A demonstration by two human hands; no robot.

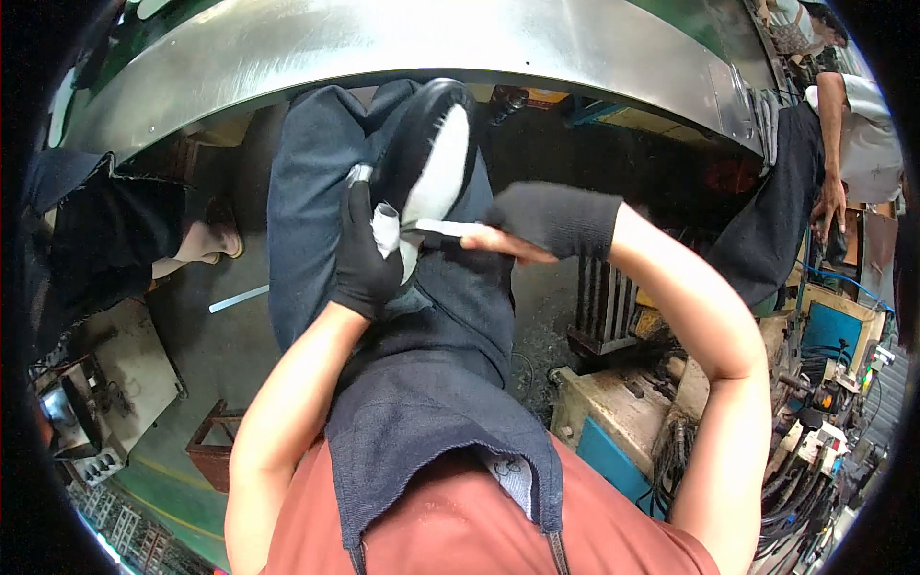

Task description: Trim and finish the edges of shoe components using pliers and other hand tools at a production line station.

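Note:
A black shoe upper [396, 150] with a whitish underside [437, 172] lies sole up across my lap, its rounded toe pointing away from me. My left hand [368, 254], in a black fingerless glove, is wrapped around its heel end; white tape covers some of the fingers. In a matching glove, my right hand [551, 222] grips a slim white-handled tool [448, 227]. The tool's dark tip meets the shoe beside my left fingers. Whether it is a blade I cannot tell. Frayed threads show along the sole's upper edge.
A curved metal bench [431, 38] runs across in front of my knees. Another person's leg [196, 241] is at the left, and a person in white [867, 144] stands at the right. Machinery with cables [805, 450] is at lower right; a pale strip [239, 299] lies on the floor.

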